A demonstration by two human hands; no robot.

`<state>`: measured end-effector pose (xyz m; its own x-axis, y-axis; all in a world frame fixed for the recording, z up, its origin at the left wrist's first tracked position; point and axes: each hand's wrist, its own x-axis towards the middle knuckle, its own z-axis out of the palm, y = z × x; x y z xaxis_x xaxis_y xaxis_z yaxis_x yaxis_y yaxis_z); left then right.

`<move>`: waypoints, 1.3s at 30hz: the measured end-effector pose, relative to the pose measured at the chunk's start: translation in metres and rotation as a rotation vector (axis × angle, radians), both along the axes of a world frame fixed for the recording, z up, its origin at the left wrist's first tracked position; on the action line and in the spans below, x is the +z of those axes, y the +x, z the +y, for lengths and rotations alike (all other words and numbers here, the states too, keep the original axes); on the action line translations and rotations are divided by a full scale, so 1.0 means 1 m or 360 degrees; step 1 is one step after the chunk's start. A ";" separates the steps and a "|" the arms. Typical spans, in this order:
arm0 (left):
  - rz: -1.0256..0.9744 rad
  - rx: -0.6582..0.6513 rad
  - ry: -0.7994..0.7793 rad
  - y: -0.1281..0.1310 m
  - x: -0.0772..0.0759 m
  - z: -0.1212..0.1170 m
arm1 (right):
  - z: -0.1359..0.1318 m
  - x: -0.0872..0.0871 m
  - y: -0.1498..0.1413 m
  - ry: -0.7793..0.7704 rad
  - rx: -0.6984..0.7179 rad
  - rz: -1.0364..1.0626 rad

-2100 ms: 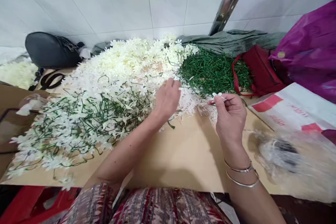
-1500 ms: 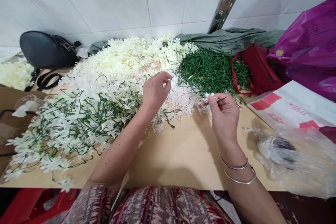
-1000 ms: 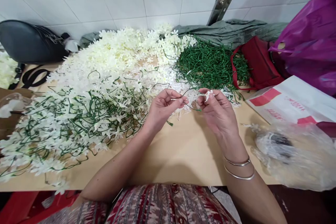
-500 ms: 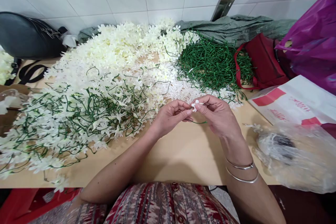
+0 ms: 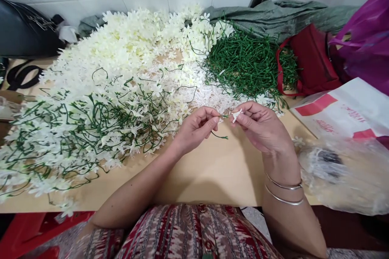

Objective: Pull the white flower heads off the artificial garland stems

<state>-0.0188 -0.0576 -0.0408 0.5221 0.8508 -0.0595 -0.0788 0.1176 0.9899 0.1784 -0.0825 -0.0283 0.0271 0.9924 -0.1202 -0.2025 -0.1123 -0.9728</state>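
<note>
Between thumb and fingers, my left hand (image 5: 199, 127) pinches a green artificial stem (image 5: 223, 136), whose tips stick out to the right. My right hand (image 5: 263, 126), with two silver bangles at the wrist, is closed on a small white flower piece (image 5: 236, 116). A narrow gap parts the stem tip from the white piece. Just beyond the hands lie thin white stamen-like pieces (image 5: 209, 96). A heap of green stems (image 5: 251, 68) is behind my right hand. Left of my hands spreads a pile of white artificial flowers with green stems (image 5: 91, 129).
Cream flower heads (image 5: 133, 44) are heaped at the back. On the right are a red bag (image 5: 316, 60), a purple plastic bag (image 5: 367, 44), a white and red paper bag (image 5: 343, 109) and a clear plastic bag (image 5: 349, 178). A black bag (image 5: 27, 32) sits far left.
My hands have moved apart: the right hand has shifted right with the white flower piece, which was touching both hands. The green stem tips now show from my left hand.
</note>
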 end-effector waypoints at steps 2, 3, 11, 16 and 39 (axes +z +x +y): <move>-0.0006 0.0020 0.0022 0.000 0.001 -0.001 | 0.000 0.001 0.000 0.0010 0.0046 0.0028; -0.0006 0.0026 0.0033 0.000 0.002 -0.001 | 0.000 0.001 0.000 0.0016 0.0067 0.0033; -0.0057 0.0034 0.0094 0.003 0.005 -0.003 | 0.001 -0.002 -0.006 -0.0051 0.0138 -0.0044; -0.0114 0.0027 0.0051 0.004 0.001 -0.003 | 0.001 -0.004 -0.008 -0.0095 0.0164 -0.0038; -0.0163 -0.0080 0.0018 0.015 -0.030 -0.019 | -0.021 -0.036 -0.009 -0.0072 0.0001 0.0168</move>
<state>-0.0035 -0.0768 -0.0705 0.5669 0.8238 0.0059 -0.1739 0.1127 0.9783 0.1698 -0.1037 -0.0647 0.0115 0.9859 -0.1668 -0.3034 -0.1555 -0.9401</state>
